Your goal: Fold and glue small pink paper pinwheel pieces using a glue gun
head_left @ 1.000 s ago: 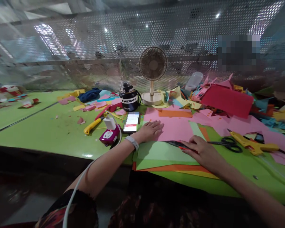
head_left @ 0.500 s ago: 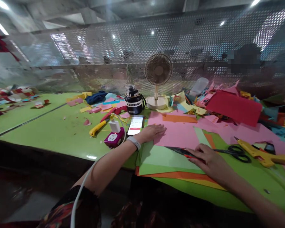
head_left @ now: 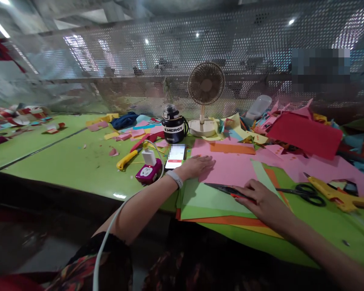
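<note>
My left hand (head_left: 197,166) lies flat with its fingers stretched out on the left side of a pink paper sheet (head_left: 234,167). Along the sheet's near edge, my right hand (head_left: 261,201) is closed around a black and red utility knife (head_left: 221,188), whose dark pointed end aims left. Beneath the pink sheet is a pale green sheet (head_left: 212,202), stacked over green, orange and yellow paper. An orange strip (head_left: 232,148) rests across the pink sheet's far edge. Black-handled scissors (head_left: 309,195) lie right of my right hand, partly under nothing I can make out.
A lit phone (head_left: 175,157), a purple power socket (head_left: 148,171) with a white charger and a yellow-handled cutter (head_left: 127,160) lie to the left. Behind stand a dark flask (head_left: 173,129) and a fan (head_left: 206,85). A yellow glue gun (head_left: 341,196) and heaped paper scraps (head_left: 303,133) are right.
My right hand has shifted slightly left with the knife, whose pointed end now reaches past the pink sheet's near edge over the pale green one. My left hand stays on the sheet; the view moved a little.
</note>
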`<state>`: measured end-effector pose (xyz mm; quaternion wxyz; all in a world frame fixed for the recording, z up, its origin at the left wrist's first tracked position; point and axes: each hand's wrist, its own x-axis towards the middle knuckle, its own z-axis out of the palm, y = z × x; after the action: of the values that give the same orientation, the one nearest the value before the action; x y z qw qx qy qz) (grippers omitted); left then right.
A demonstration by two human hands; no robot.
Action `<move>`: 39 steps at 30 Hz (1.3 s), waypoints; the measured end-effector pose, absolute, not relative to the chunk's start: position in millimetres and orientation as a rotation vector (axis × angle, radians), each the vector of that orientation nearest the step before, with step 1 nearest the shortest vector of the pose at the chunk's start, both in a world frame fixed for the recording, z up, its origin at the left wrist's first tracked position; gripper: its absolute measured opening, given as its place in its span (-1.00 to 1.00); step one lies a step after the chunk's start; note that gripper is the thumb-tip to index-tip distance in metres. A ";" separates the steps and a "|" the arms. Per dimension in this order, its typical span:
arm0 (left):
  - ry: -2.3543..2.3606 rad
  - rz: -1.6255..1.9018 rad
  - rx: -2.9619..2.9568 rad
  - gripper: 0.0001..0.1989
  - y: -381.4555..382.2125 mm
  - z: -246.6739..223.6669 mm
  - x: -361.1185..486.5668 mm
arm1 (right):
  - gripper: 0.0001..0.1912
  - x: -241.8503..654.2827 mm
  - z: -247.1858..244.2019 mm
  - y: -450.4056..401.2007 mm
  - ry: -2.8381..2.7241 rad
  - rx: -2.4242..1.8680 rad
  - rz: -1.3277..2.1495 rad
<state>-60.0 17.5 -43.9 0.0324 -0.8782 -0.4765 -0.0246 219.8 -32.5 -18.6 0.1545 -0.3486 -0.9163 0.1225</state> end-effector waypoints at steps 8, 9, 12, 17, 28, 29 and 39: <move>-1.475 -0.035 -2.733 -0.56 16.8 -42.8 -60.1 | -0.58 246.3 -17.7 -29.9 -2.607 -1.029 0.373; -1.473 -0.036 -2.738 -0.55 16.8 -43.0 -60.4 | -0.57 249.3 -18.3 -29.9 -2.597 -1.033 0.359; -1.479 -0.042 -2.733 -0.56 17.2 -44.2 -61.0 | -0.55 248.1 -20.3 -30.7 -2.576 -1.044 0.322; -1.495 -0.038 -2.709 -0.56 17.4 -44.6 -60.4 | -0.59 225.0 -22.1 -32.9 -2.595 -1.041 0.257; -1.479 -0.038 -2.727 -0.56 15.8 -41.5 -60.0 | -0.61 195.8 -24.9 -27.5 -2.658 -0.971 0.258; -1.481 -0.040 -2.726 -0.57 16.1 -42.0 -60.1 | -0.62 196.0 -24.4 -26.5 -2.658 -0.967 0.273; -1.453 -0.076 -2.716 -0.57 16.9 -46.1 -60.9 | -0.60 197.8 -20.0 -22.1 -2.659 -0.966 0.426</move>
<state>-60.9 16.9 -46.1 0.0302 -0.8810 -0.4714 -0.0247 197.8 -22.1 -20.0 0.1398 -0.3344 -0.9203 0.1475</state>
